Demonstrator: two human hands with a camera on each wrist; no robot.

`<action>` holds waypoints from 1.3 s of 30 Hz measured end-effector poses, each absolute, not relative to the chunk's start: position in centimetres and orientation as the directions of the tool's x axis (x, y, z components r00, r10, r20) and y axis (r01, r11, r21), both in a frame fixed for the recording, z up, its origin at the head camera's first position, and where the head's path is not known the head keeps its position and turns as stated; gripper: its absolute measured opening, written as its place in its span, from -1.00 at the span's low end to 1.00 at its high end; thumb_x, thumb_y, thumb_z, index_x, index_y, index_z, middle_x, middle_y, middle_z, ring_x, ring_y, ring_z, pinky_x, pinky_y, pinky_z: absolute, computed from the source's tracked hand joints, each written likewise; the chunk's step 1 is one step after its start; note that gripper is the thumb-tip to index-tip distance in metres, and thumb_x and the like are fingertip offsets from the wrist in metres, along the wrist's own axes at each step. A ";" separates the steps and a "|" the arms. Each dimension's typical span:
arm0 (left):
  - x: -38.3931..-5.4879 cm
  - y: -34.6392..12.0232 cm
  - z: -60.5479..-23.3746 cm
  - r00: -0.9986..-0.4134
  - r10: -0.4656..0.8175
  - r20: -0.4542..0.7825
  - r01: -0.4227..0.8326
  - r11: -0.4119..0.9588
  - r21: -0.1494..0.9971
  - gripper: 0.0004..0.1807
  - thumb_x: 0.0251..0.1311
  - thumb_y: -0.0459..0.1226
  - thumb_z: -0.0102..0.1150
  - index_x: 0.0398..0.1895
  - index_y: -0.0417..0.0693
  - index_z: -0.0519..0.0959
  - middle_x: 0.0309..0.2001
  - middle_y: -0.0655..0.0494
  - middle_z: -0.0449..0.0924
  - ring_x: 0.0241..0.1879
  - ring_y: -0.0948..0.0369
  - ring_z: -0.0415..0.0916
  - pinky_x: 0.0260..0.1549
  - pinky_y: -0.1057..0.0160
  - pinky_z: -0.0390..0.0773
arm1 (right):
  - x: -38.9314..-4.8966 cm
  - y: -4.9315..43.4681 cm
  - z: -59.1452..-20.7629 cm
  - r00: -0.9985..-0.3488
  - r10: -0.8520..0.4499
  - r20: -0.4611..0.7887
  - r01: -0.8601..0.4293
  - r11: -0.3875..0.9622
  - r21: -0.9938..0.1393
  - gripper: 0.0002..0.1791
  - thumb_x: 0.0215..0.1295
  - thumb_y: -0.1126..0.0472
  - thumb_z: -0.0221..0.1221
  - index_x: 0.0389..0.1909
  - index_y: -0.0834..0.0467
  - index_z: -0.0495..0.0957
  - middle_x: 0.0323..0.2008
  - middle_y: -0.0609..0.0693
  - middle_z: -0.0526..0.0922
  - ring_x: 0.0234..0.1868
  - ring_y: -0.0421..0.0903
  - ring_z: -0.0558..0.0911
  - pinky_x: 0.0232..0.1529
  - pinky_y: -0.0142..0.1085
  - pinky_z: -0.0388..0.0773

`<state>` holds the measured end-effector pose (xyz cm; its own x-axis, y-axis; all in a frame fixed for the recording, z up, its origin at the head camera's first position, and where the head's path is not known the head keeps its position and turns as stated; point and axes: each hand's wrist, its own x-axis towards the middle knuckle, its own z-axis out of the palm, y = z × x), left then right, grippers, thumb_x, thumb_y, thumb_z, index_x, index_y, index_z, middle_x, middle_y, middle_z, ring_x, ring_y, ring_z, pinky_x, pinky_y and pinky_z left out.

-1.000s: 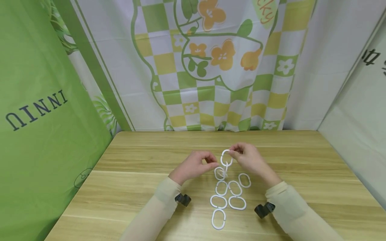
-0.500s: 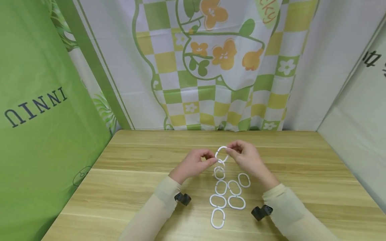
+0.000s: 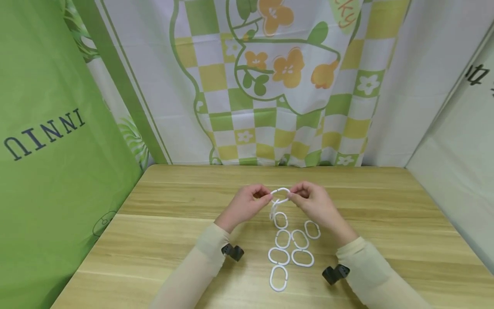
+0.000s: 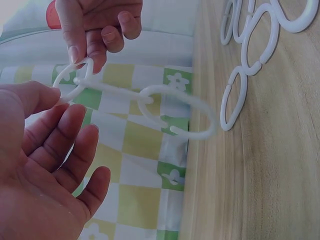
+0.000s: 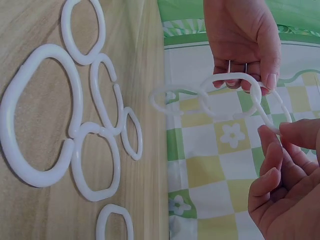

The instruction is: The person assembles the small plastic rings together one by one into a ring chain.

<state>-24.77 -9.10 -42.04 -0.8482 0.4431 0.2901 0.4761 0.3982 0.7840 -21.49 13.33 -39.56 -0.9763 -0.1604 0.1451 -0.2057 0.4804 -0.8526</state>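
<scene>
Between both hands hangs a white plastic C-shaped link (image 3: pixel 283 188), an oval ring with a small gap. My left hand (image 3: pixel 245 205) pinches its left end with thumb and fingertips, while my right hand (image 3: pixel 319 209) pinches the right end. From the held link dangles a second white link (image 4: pixel 115 91), seen nearly edge-on in the left wrist view. A third link (image 4: pixel 182 95) hooks onto that one at the chain's far end. In the right wrist view the held link (image 5: pixel 264 118) is partly covered by fingers.
Several more white links lie flat on the wooden table (image 3: pixel 173 257) below the hands, including a front one (image 3: pixel 271 279) and a right one (image 3: pixel 319 231). Patterned curtain (image 3: pixel 247 128) stands behind the table, green cloth (image 3: pixel 46 193) at left. Black cameras are strapped to both wrists.
The held link has swung from upright to level between the hands and shifted left. My left hand, earlier beside the chain, has come up and now pinches the link's left end.
</scene>
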 end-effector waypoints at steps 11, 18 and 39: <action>-24.7 -9.4 -41.6 -0.839 0.447 0.311 0.497 0.397 0.771 -0.89 0.33 -0.19 0.22 -0.29 -0.02 0.65 -0.36 0.27 0.62 -0.29 0.32 0.54 -0.16 0.23 0.53 | -21.6 13.7 -40.3 -0.969 -0.220 0.111 -0.203 0.458 -0.865 -0.84 0.31 0.21 0.26 -0.22 0.24 0.58 -0.45 0.04 0.59 -0.45 -0.11 0.48 -0.48 -0.33 0.43; -25.0 -9.9 -41.2 -0.841 0.443 0.309 0.498 0.414 0.762 -0.87 0.34 -0.18 0.21 -0.27 -0.03 0.65 -0.33 0.27 0.63 -0.25 0.29 0.54 -0.18 0.23 0.54 | -21.9 15.0 -42.3 -0.939 -0.339 0.056 -0.262 0.604 -0.753 -0.91 0.31 0.24 0.24 -0.26 0.19 0.64 -0.43 -0.06 0.61 -0.40 -0.15 0.52 -0.35 -0.26 0.49; -26.4 -12.6 -41.5 -0.852 0.460 0.251 0.466 0.446 0.764 -0.83 0.37 -0.18 0.18 -0.23 -0.10 0.63 -0.30 -0.04 0.63 -0.37 0.21 0.48 -0.37 0.25 0.50 | -21.3 15.3 -44.4 -0.889 -0.440 -0.129 -0.323 0.800 -0.505 -0.81 0.05 0.31 0.38 -0.57 0.06 0.55 -0.57 -0.15 0.50 -0.49 -0.15 0.46 -0.39 -0.22 0.43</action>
